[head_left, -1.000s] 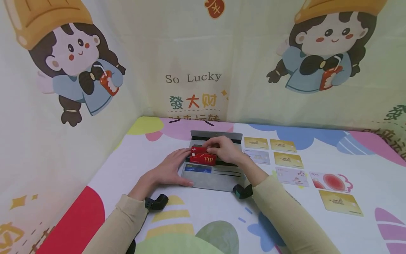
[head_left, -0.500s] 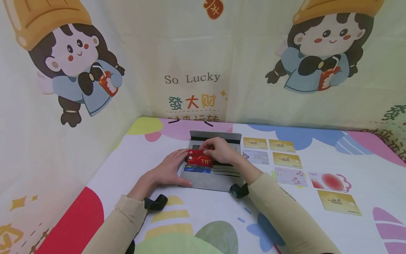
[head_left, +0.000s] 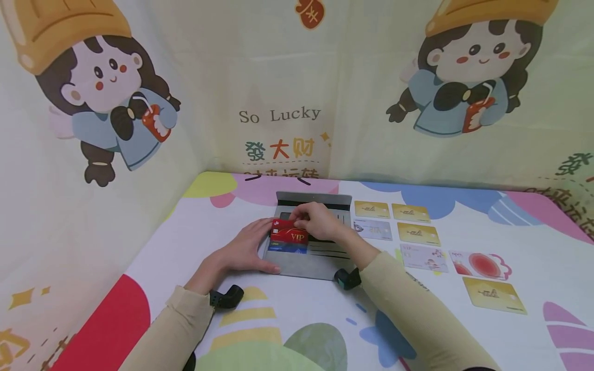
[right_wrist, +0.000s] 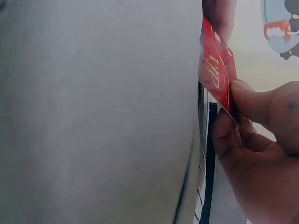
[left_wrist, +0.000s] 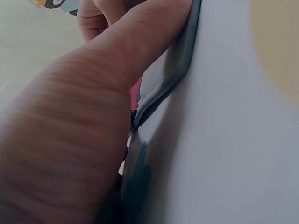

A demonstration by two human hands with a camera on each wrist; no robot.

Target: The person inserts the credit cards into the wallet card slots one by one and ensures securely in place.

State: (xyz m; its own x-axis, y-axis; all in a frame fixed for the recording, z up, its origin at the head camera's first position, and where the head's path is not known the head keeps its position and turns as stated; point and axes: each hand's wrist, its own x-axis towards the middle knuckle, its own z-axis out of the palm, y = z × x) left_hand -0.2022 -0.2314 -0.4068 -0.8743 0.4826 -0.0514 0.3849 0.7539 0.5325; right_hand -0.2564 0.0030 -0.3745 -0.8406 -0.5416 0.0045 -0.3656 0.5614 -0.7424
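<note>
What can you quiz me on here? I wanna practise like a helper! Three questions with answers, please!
1. How many gold cards lie on the table?
2. What is the right hand pinching? A) a gold card B) the red VIP card C) the flower-print card
3. Fill in: the left hand rests at the ____ side of the grey wallet, as the person sees it.

Key: 1. Four. 2. B. 3. Left.

Our beige left sleeve (head_left: 169,328) and right sleeve (head_left: 417,309) are long, creased. We wear a black, bent left wrist camera (head_left: 228,297) and a black, teal-patched right wrist camera (head_left: 347,279); our left hand (head_left: 246,250) and right hand (head_left: 320,221) are bare.
</note>
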